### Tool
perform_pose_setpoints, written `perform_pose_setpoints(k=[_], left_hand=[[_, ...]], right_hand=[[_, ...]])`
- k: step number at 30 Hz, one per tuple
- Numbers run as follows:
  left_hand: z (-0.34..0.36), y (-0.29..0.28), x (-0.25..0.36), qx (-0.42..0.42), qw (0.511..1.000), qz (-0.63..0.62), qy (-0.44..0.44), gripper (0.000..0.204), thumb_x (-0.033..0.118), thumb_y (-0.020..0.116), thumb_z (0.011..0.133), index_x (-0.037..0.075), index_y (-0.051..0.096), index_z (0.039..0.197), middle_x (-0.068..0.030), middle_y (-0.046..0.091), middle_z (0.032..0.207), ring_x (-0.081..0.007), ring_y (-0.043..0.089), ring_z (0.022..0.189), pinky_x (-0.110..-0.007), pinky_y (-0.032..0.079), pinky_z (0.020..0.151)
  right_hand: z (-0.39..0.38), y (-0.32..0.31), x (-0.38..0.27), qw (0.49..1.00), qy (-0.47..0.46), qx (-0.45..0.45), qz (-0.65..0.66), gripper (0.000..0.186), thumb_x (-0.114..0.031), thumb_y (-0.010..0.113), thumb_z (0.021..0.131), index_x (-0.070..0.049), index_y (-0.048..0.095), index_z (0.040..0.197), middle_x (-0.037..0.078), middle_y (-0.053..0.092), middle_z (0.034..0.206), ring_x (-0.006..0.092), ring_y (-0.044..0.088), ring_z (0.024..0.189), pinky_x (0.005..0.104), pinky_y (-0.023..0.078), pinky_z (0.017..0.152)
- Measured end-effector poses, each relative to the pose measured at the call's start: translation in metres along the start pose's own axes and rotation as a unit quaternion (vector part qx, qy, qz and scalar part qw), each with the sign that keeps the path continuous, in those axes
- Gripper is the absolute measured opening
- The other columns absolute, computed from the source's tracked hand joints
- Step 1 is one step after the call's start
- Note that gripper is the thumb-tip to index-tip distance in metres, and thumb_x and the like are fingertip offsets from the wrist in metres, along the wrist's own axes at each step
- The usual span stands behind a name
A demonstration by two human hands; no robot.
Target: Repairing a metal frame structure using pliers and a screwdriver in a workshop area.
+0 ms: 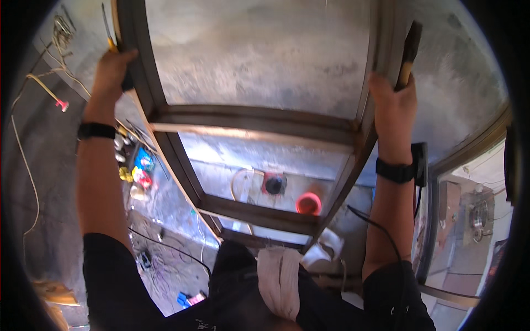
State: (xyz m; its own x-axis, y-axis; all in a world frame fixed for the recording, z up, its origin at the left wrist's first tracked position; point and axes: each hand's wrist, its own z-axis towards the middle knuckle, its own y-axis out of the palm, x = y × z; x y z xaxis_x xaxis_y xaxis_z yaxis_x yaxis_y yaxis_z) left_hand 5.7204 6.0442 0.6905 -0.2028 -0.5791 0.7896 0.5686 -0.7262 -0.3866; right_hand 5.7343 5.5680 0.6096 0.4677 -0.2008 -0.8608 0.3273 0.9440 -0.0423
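Note:
A metal ladder (pixel 251 122) with flat rungs stands in front of me, its two side rails running up past my hands. My left hand (pixel 110 71) is closed at the left rail, and a slim screwdriver (pixel 111 44) with a yellow handle sticks up from it. On the opposite side, my right hand (pixel 395 102) grips the right rail together with a tool (pixel 408 55) that has a wooden handle and a dark, flat upper part; its exact kind is unclear. Both sets of fingers are partly hidden. A whitish cloth (pixel 279 281) hangs at my waist.
Below the ladder are a red bucket (pixel 308 204) and a dark round opening (pixel 274 184). Colourful packets (pixel 143 165) and tangled wires (pixel 160 270) lie at lower left. A cable with a pink-red end (pixel 62 105) hangs left. An opening (pixel 461 226) is at right.

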Motion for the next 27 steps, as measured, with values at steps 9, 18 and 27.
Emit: perform_pose_setpoints(k=[9, 18, 27], left_hand=[[-0.024, 0.007, 0.01, -0.026, 0.999, -0.004, -0.047, 0.03, 0.021, 0.066, 0.083, 0.0, 0.059, 0.103, -0.0066, 0.065, 0.081, -0.015, 0.063, 0.063, -0.027, 0.047, 0.048], [-0.027, 0.017, 0.01, -0.027, 0.998, -0.059, -0.02, 0.029, 0.02, 0.064, 0.086, 0.0, 0.059, 0.105, -0.0063, 0.066, 0.085, -0.0132, 0.064, 0.066, -0.025, 0.049, 0.052], [-0.024, 0.012, -0.011, -0.044, 0.997, -0.04, 0.04, 0.027, 0.02, 0.06, 0.087, -0.001, 0.059, 0.105, -0.0047, 0.064, 0.077, -0.01, 0.06, 0.058, -0.023, 0.045, 0.046]], right_hand=[[-0.007, 0.003, 0.008, 0.999, 0.006, 0.03, -0.028, 0.044, -0.026, 0.068, 0.069, 0.003, 0.057, 0.1, 0.006, 0.06, 0.083, 0.0154, 0.054, 0.074, 0.0286, 0.045, 0.069], [-0.008, 0.003, 0.006, 0.999, 0.012, 0.024, 0.019, 0.047, -0.027, 0.07, 0.072, 0.002, 0.057, 0.106, 0.004, 0.059, 0.088, 0.0127, 0.052, 0.078, 0.0268, 0.043, 0.072], [0.004, -0.02, 0.027, 0.989, -0.013, 0.043, -0.143, 0.056, -0.034, 0.064, 0.085, 0.005, 0.054, 0.123, 0.008, 0.06, 0.108, 0.0172, 0.054, 0.096, 0.0281, 0.043, 0.085]])
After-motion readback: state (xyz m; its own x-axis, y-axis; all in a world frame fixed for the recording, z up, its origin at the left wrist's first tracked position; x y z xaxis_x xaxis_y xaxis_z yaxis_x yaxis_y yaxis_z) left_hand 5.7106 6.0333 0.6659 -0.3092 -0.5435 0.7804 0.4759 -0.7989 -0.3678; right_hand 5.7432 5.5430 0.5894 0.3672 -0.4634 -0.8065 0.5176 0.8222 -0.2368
